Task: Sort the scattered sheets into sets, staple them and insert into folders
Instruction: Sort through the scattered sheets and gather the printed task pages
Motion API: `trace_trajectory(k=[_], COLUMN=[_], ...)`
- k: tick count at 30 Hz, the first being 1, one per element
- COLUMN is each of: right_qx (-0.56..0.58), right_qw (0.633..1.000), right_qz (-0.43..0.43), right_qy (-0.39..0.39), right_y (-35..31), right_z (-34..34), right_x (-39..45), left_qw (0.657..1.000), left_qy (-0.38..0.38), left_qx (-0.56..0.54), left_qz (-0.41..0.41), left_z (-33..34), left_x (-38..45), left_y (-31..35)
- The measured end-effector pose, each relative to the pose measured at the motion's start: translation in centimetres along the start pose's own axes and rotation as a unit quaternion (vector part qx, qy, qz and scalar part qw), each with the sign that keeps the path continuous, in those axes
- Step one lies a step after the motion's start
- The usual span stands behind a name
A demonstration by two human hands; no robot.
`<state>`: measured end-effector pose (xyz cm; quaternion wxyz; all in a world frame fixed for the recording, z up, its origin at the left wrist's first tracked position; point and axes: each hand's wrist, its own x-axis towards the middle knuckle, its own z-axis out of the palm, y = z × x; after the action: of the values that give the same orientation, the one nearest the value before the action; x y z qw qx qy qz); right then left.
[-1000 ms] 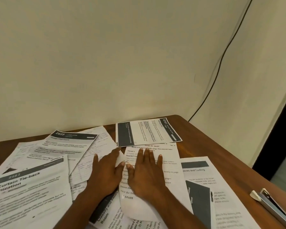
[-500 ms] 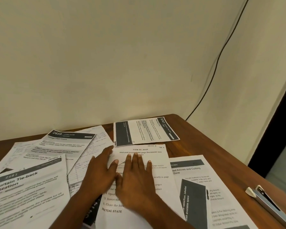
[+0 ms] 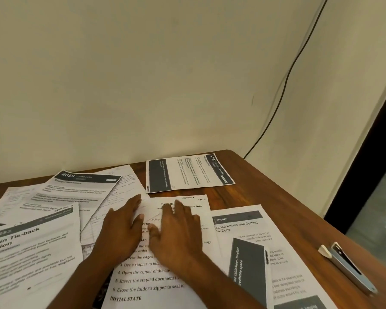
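both hands, left hand [image 3: 120, 228] and right hand [image 3: 178, 233], grip flat and holding nothing, have dragged the task sheet [image 3: 165, 277] nearer across the surface [image 3: 265, 188]; sorting barely begun, stapler [image 3: 348, 267] untouched.

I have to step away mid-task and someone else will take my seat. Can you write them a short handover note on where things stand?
Left hand and right hand both lie flat, fingers straight, on the numbered-steps sheet at centre.
Other sheets lie loose, several overlapping: the 2659 sheet, the Curtain Tie-back sheet, the 2747 sheet, the Kitchen sheet.
The stapler lies untouched at the right of the table.
Done: nothing visibly stapled.
Left: sort, staple, file. No folder is in view.
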<state>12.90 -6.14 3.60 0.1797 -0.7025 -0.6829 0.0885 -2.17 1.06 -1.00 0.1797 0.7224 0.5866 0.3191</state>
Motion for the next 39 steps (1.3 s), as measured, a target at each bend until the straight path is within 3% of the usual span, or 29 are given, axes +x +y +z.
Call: trace_trajectory(k=[7, 11, 26, 34, 39], right_qx=[-0.019, 0.062, 0.230, 0.321, 0.401], right_qw=[0.993, 0.982, 0.952, 0.922, 0.894], right_qz=[0.115, 0.153, 0.184, 0.175, 0.167], right_qy=[0.028, 0.089, 0.089, 0.131, 0.111], right_y=[4.3, 6.8, 8.3, 8.9, 9.7], right_z=[-1.9, -2.4, -3.1, -2.6, -2.7], right_x=[1.7, 2.8, 3.4, 3.6, 4.5], left_qw=[0.999, 0.999, 0.999, 0.999, 0.999], left_qy=[-0.034, -0.024, -0.004, -0.004, 0.005], left_qx=[0.019, 0.028, 0.022, 0.026, 0.024], left_qz=[-0.014, 0.007, 0.029, 0.030, 0.027], left_z=[-0.5, -1.2, -1.1, -0.9, -0.8], left_x=[-0.2, -0.9, -1.1, -0.9, -1.0], left_y=[-1.0, -0.2, -1.5, -1.7, -1.6])
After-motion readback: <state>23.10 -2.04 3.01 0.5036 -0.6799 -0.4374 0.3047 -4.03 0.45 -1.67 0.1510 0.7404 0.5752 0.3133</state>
